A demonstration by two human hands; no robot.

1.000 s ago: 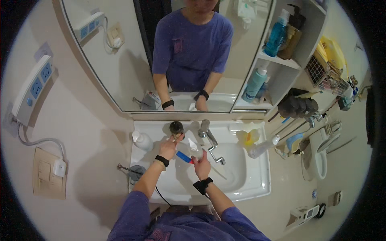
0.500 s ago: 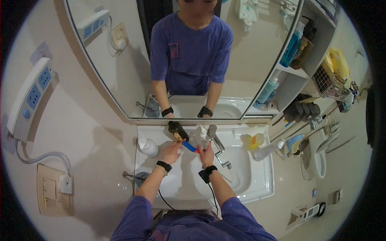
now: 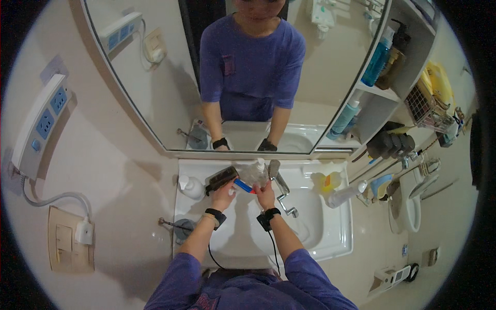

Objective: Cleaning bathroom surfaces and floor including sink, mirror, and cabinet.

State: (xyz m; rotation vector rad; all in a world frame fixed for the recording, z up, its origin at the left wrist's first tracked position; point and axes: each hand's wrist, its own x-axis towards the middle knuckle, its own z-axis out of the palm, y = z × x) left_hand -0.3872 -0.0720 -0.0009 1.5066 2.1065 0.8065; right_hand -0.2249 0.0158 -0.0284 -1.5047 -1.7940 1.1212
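Over a white washbasin (image 3: 330,243), loading a toothbrush (image 3: 243,186) apparently in hand: left hand (image 3: 223,195) closed round a dark handle (image 3: 221,178), right hand (image 3: 266,195) pinching the blue-and-red toothbrush just beside a clear bottle (image 3: 256,173). Brush spanning the gap between both sets of fingers, above the bowl, near the tap (image 3: 279,181). Next move likely demanding a steady squeeze.
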